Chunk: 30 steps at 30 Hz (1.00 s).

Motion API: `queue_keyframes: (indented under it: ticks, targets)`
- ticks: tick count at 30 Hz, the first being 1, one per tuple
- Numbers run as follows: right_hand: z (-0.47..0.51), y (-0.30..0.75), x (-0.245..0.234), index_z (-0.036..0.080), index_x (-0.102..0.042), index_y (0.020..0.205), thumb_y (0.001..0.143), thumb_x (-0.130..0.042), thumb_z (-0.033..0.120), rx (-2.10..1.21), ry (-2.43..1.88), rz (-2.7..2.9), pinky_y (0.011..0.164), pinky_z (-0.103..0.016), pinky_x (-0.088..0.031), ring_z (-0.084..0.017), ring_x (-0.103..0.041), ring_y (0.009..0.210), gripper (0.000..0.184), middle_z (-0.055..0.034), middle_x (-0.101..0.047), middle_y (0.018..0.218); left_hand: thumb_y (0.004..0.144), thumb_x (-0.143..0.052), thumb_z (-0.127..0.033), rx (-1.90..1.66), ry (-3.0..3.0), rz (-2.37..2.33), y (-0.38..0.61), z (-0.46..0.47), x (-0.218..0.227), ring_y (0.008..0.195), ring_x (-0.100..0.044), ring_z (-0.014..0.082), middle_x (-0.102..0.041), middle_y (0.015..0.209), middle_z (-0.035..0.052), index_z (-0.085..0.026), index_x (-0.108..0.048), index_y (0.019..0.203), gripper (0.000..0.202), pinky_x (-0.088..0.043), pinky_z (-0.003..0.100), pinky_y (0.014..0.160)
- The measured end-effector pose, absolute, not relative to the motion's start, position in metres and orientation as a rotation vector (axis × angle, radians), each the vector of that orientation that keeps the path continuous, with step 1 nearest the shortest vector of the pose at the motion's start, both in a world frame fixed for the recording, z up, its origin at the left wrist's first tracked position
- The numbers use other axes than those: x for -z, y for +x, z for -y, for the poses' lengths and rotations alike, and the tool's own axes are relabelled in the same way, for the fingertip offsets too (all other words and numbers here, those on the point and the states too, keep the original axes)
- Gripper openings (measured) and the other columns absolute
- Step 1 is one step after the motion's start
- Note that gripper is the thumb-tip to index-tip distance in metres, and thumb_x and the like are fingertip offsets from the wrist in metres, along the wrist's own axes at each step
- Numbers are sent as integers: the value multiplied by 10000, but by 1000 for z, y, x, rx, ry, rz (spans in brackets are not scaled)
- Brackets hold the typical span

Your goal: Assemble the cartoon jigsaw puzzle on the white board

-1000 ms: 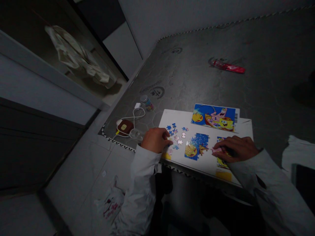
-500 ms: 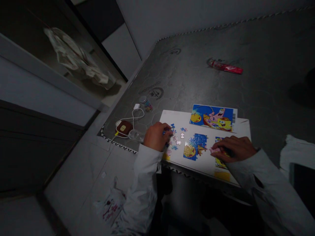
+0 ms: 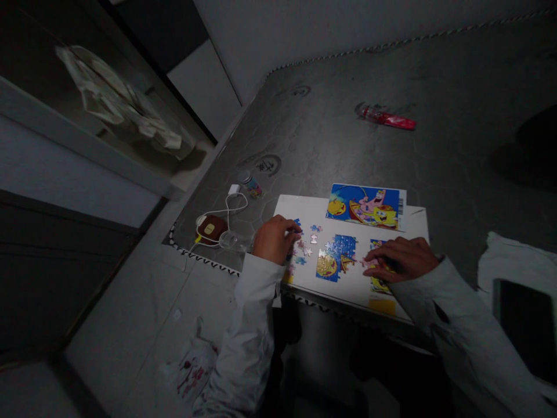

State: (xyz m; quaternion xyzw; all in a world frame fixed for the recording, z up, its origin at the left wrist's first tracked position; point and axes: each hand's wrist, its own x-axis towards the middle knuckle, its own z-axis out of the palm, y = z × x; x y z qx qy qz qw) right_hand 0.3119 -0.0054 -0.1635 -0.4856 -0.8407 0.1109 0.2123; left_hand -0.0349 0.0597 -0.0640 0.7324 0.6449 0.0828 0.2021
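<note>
My left hand (image 3: 275, 239) is over the left part of a white board (image 3: 300, 203), thumb and fingertips drawn together beside the loose puzzle pieces (image 3: 307, 251). Whatever those fingers hold is too small and dark to make out. My right hand (image 3: 402, 259) pinches a pink puzzle piece (image 3: 364, 263) at the left edge of a joined yellow and blue section (image 3: 379, 284), which it partly covers. Between the hands lies a joined blue section (image 3: 343, 247) with a round yellow burger and a boat edge. Behind it rests the cartoon picture card (image 3: 365, 206).
A clear jar with a colourful label (image 3: 251, 184), a white charger (image 3: 234, 190) with its cable and a brown box (image 3: 211, 228) stand left of the board. Farther back lies a red packet (image 3: 394, 120). A dark phone-like slab (image 3: 524, 325) and white cloth (image 3: 507, 258) are at right.
The whole view has shifted, so the scene sits slightly farther left. Both hands stay at nearly the same places on the board, with small finger movements.
</note>
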Motion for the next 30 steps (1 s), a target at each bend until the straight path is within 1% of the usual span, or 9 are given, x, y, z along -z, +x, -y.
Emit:
queue_keyframes:
  ticks: [3, 5, 9, 12, 16, 19, 21, 26, 30]
  targets:
    - [1, 319, 171, 382, -832, 1198, 1033, -706, 815, -339, -1301, 2356, 823, -430, -366, -259, -767, 893, 480, 4, -866, 976, 982, -849, -133, -216, 2062, -1771, -35, -61, 65, 1099, -790, 272, -834, 1138, 93, -247, -917, 1117, 190, -597, 387, 1001]
    - [-1, 322, 174, 389, -835, 1234, 1024, -753, 769, -358, -1260, 2369, 800, -423, -356, -253, -769, 870, 442, 9, -870, 966, 984, -844, -124, -200, 2060, -1767, -35, -61, 63, 1111, -794, 279, -841, 1147, 100, -238, -915, 1139, 205, -597, 389, 994]
    - [1, 321, 172, 375, -840, 1217, 1086, -742, 597, -300, -1240, 2355, 807, -422, -349, -240, -775, 893, 276, 14, -880, 1012, 987, -844, -125, -185, 2061, -1765, -33, -61, 59, 1114, -805, 282, -848, 1162, 101, -236, -910, 1162, 217, -601, 382, 968]
    - [4, 317, 168, 357, -836, 1198, 1107, -726, 532, -217, -1202, 2337, 813, -419, -344, -220, -763, 860, 226, 24, -875, 991, 979, -859, -127, -166, 2073, -1774, -32, -62, 58, 1101, -805, 279, -846, 1144, 94, -238, -907, 1142, 203, -603, 380, 953]
    - [7, 312, 167, 335, -842, 1161, 1089, -747, 555, -151, -1211, 2281, 804, -416, -337, -210, -742, 808, 250, 19, -850, 905, 973, -863, -114, -146, 2090, -1765, -31, -63, 59, 1096, -798, 273, -832, 1129, 90, -238, -902, 1114, 191, -605, 371, 939]
    - [8, 307, 165, 319, -848, 1078, 1093, -731, 612, -123, -1219, 2182, 794, -415, -338, -197, -711, 729, 315, 28, -810, 804, 987, -848, -119, -132, 2118, -1754, -32, -62, 60, 1088, -796, 273, -817, 1159, 95, -237, -898, 1113, 180, -605, 367, 921]
    - [9, 305, 161, 311, -852, 1019, 1104, -724, 614, -108, -1214, 2111, 789, -410, -345, -178, -687, 676, 340, 38, -786, 752, 995, -838, -117, -138, 2130, -1749, -32, -62, 60, 1075, -801, 267, -809, 1202, 99, -233, -894, 1132, 187, -606, 368, 916]
    - [11, 305, 147, 263, -845, 844, 1146, -676, 508, 77, -1293, 1880, 754, -404, -365, -174, -666, 637, 424, -3, -789, 729, 975, -864, -112, -152, 2152, -1726, -33, -61, 60, 1091, -807, 269, -818, 1236, 81, -232, -877, 1097, 171, -611, 386, 948]
    - [14, 306, 138, 227, -838, 865, 1156, -661, 443, 117, -1348, 1886, 749, -413, -382, -198, -672, 628, 404, -25, -785, 731, 965, -857, -89, -197, 2164, -1685, -34, -62, 62, 1086, -812, 264, -844, 1206, 69, -221, -852, 1020, 144, -614, 387, 962]
